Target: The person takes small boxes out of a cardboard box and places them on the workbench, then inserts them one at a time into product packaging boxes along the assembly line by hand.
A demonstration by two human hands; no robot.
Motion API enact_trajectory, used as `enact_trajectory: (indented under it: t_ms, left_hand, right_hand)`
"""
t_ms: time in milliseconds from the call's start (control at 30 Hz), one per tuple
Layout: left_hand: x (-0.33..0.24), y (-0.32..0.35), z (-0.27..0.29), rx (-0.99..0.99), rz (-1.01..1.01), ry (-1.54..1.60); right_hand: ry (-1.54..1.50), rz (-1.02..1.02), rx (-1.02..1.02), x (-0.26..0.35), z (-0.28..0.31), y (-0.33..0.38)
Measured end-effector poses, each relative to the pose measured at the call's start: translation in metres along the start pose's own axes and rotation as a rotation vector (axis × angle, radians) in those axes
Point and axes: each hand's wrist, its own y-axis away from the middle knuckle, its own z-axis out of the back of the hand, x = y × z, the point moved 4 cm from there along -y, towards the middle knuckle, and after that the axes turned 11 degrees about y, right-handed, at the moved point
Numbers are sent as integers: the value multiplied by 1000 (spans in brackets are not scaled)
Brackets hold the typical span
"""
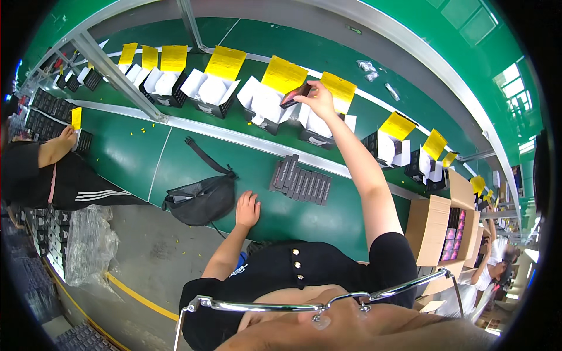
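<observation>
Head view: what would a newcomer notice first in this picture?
First, the row of open black-and-white boxes with bright yellow sheets, running along the green belt. Next, the right hand reaching up, holding a small dark box over one of them. The left hand rests near a row of dark flat packs.

Single head-worn fisheye view, taken from just above the wearer's face and looking steeply down and forward over the torso onto the green conveyor table (193,169), so close that the spectacle frame (281,305) fills the lower edge. The lens bends the table's straight rails into arcs and darkens the corners; the far belt lies at the top, the floor (146,257) at lower left. No second view is present.
</observation>
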Motion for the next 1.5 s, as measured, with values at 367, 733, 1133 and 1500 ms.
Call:
enact_trajectory:
  t_ms: [367,733,1133,1500]
  left_hand:
    - [25,-8,22,-15,2,24]
    - [-53,-271,57,-320,-285,218]
    - [0,-371,30,116,469,-270]
    - [44,-355,42,-150,212,8]
  right_hand:
    - [787,-7,249,4,-119,-55]
    - [832,121,109,-30,-120,-2]
    - [833,28,114,-16,-151,-12]
    - [1182,97,-317,11,-155,1]
